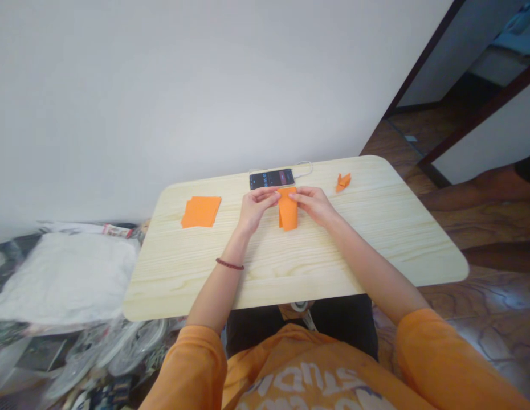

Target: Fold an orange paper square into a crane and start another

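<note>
A partly folded sheet of orange paper (288,212) is held between my two hands, over the middle of the table. My left hand (257,206) pinches its upper left edge with thumb and fingers. On the other side, my right hand (313,203) grips the upper right edge in the same way. The paper's lower end hangs toward me, with its layers slightly apart. Off to the left lies a stack of square orange paper (200,212). A small folded orange paper figure (343,182) sits to the right of my right hand.
A phone (272,179) with a lit screen and a white cable (305,169) lies just beyond my hands. The pale wooden table (183,273) stands against a white wall. Packed items and a white bag (68,276) are on the left. Another person's legs (482,185) show at right.
</note>
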{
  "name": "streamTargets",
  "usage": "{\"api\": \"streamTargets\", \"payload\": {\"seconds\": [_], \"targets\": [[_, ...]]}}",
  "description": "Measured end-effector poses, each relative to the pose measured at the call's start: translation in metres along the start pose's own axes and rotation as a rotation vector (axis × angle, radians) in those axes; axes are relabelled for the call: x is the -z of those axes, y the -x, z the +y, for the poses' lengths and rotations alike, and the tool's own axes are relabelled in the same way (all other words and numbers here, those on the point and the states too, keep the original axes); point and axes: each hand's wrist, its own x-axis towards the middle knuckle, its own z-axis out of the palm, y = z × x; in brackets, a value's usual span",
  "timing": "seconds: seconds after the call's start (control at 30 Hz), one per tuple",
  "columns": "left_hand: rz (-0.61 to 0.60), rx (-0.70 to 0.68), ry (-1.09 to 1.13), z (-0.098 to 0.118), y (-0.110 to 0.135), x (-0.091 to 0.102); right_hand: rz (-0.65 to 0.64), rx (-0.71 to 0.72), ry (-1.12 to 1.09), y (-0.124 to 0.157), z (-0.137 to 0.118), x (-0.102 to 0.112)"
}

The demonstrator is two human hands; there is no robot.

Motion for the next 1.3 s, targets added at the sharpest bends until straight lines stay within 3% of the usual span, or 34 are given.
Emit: {"api": "streamTargets", "payload": {"seconds": [0.4,0.83,1.3], "targets": [[-0.087,-0.038,-0.017,0.0035,0.0019,0.0008,-0.023,0.011,0.008,0.0014,-0.0023,0.0004],[-0.088,-0.01,0.034,0.0028,0.001,0.0011,0.007,0.008,0.0,0.0017,-0.0028,-0.0008],[0.014,-0.019,-0.01,0.0023,0.0022,-0.0002,0.032,0.057,0.053,-0.0004,0.0015,0.0018]]}}
